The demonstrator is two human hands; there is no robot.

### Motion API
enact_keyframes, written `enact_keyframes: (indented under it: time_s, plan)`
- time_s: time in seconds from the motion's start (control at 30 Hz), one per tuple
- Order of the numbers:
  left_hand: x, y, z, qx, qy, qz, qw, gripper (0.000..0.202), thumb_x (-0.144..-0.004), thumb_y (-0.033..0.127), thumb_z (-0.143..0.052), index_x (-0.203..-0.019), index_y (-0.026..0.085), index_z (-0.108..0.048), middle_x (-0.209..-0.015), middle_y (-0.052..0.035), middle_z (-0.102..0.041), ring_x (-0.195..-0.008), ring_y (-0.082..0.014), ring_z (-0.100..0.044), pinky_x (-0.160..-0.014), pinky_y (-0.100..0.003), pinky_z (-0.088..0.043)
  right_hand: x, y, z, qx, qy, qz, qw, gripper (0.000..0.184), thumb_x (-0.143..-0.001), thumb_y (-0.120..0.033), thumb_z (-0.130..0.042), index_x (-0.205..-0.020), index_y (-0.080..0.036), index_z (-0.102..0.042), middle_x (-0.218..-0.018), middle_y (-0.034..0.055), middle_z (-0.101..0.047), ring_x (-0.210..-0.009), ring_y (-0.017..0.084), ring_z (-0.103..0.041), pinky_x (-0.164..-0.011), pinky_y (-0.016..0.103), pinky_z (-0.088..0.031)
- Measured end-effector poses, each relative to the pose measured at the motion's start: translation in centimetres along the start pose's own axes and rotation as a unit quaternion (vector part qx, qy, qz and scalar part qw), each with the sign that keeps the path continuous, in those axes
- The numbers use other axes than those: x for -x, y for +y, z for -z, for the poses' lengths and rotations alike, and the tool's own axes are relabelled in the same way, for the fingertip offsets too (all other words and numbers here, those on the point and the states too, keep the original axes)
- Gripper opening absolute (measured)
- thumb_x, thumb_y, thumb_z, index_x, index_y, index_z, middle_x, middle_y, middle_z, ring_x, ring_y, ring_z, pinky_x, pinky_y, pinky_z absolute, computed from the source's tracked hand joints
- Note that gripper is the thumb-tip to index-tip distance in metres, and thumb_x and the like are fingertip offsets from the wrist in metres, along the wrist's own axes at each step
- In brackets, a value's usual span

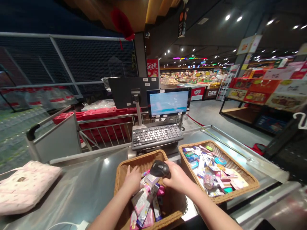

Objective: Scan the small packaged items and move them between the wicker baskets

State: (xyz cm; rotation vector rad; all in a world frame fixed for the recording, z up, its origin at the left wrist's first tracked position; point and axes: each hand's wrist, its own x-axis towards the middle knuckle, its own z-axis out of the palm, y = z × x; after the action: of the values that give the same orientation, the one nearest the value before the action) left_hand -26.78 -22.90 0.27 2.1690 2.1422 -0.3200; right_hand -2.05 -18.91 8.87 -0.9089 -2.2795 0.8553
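Head view: supermarket checkout, seen from above both forearms, the hands working over two wicker baskets on a stainless steel counter [79, 188]

Right hand [177, 177]: closed, gripping a black handheld scanner [159, 168] by its body, the scanner held over the near side of the first wicker basket [141, 156]

Left hand [132, 180]: open, fingers spread and pointing down inside that same basket, just beside the scanner's nose, close above colourful blister packets [142, 204]

Packets: heaped in the first basket, mostly pink and white, some hanging toward its near rim

Second basket: a wider wicker tray [197, 144] just right of the first, filled with small mixed packets [211, 172], neither hand touching it

Till: grey keyboard [156, 136] and lit monitor [168, 102] on a post, straight ahead of the baskets

Counter's left: pale pink tote bag [25, 188] lying flat on the steel

Beyond: red-stocked display shelves [260, 92] at right, brightly lit store aisles in the distance
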Motion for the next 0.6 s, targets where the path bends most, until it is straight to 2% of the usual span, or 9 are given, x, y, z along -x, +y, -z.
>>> enact_keyframes:
  time_s: [0.07, 0.13, 0.23, 0.37, 0.43, 0.47, 0.53, 0.6]
  plan:
    - [-0.6, 1.2, 1.9, 0.015, 0.042, -0.02, 0.999, 0.042, -0.083, 0.046, -0.059, -0.116, 0.022, -0.067, -0.146, -0.015, -0.05, -0.141, -0.0303, -0.038, -0.118, -0.061, -0.012, 0.4, 0.0, 1.1, -0.001, 0.017, -0.002, 1.0, 0.035, -0.063, -0.008, -0.058, -0.096, -0.019, -0.066, -0.097, 0.0056, -0.071, -0.094, 0.023, -0.064, -0.087, 0.03, -0.048]
    - [-1.6, 3.0, 3.8, 0.051, 0.097, -0.042, 0.993, 0.04, -0.087, 0.043, -0.055, -0.119, 0.022, -0.065, -0.149, -0.0138, -0.047, -0.142, -0.0289, -0.038, -0.118, -0.06, -0.015, 1.0, 0.1, 2.7, 0.0, 0.036, -0.004, 0.999, 0.038, -0.063, -0.008, -0.058, -0.098, -0.02, -0.065, -0.098, 0.0047, -0.071, -0.093, 0.022, -0.064, -0.086, 0.029, -0.049]
    - [-3.5, 7.0, 6.4, 0.125, 0.16, -0.089, 0.975, 0.038, -0.087, 0.038, -0.056, -0.121, 0.023, -0.062, -0.15, -0.013, -0.046, -0.141, -0.0284, -0.039, -0.117, -0.06, -0.02, 2.2, 0.5, 5.8, 0.01, 0.071, -0.011, 0.997, 0.038, -0.062, -0.008, -0.058, -0.098, -0.02, -0.065, -0.098, 0.0039, -0.071, -0.091, 0.022, -0.065, -0.084, 0.029, -0.05]
    - [-6.1, 14.0, 8.9, 0.197, 0.167, -0.155, 0.953, 0.056, -0.085, 0.039, -0.06, -0.137, 0.023, -0.05, -0.153, -0.0144, -0.041, -0.144, -0.0304, -0.034, -0.116, -0.063, -0.019, 4.3, 1.8, 10.8, 0.044, 0.134, -0.026, 0.99, 0.04, -0.062, -0.007, -0.057, -0.1, -0.021, -0.065, -0.099, 0.0038, -0.071, -0.092, 0.023, -0.064, -0.085, 0.032, -0.05]
    - [-7.3, 17.8, 9.7, 0.23, 0.166, -0.195, 0.939, 0.068, -0.082, 0.04, -0.063, -0.144, 0.027, -0.04, -0.155, -0.013, -0.039, -0.144, -0.0317, -0.033, -0.115, -0.066, -0.018, 5.5, 2.7, 13.4, 0.068, 0.168, -0.038, 0.983, 0.038, -0.062, -0.008, -0.057, -0.097, -0.02, -0.065, -0.098, 0.0042, -0.071, -0.091, 0.023, -0.064, -0.084, 0.033, -0.05]
    - [-7.9, 19.8, 10.1, 0.243, 0.167, -0.216, 0.931, 0.068, -0.082, 0.039, -0.064, -0.145, 0.03, -0.04, -0.155, -0.0113, -0.039, -0.143, -0.0317, -0.033, -0.115, -0.067, -0.017, 6.1, 3.3, 14.7, 0.075, 0.178, -0.042, 0.98, 0.037, -0.062, -0.008, -0.057, -0.096, -0.02, -0.066, -0.099, 0.0044, -0.071, -0.092, 0.023, -0.064, -0.085, 0.033, -0.05]
    - [-9.0, 23.5, 10.6, 0.262, 0.175, -0.251, 0.915, 0.058, -0.082, 0.04, -0.063, -0.138, 0.032, -0.049, -0.153, -0.0095, -0.042, -0.141, -0.0319, -0.036, -0.114, -0.067, -0.018, 7.2, 4.5, 17.0, 0.094, 0.207, -0.064, 0.972, 0.038, -0.062, -0.008, -0.057, -0.097, -0.02, -0.067, -0.098, 0.0047, -0.071, -0.09, 0.023, -0.064, -0.085, 0.034, -0.05]
    - [-10.2, 26.9, 11.0, 0.269, 0.173, -0.263, 0.91, 0.037, -0.081, 0.042, -0.063, -0.116, 0.029, -0.065, -0.15, -0.0093, -0.046, -0.138, -0.033, -0.04, -0.114, -0.067, -0.019, 8.3, 5.9, 19.1, 0.11, 0.234, -0.093, 0.962, 0.034, -0.063, -0.01, -0.057, -0.094, -0.019, -0.067, -0.093, 0.0049, -0.071, -0.085, 0.023, -0.064, -0.081, 0.034, -0.051]
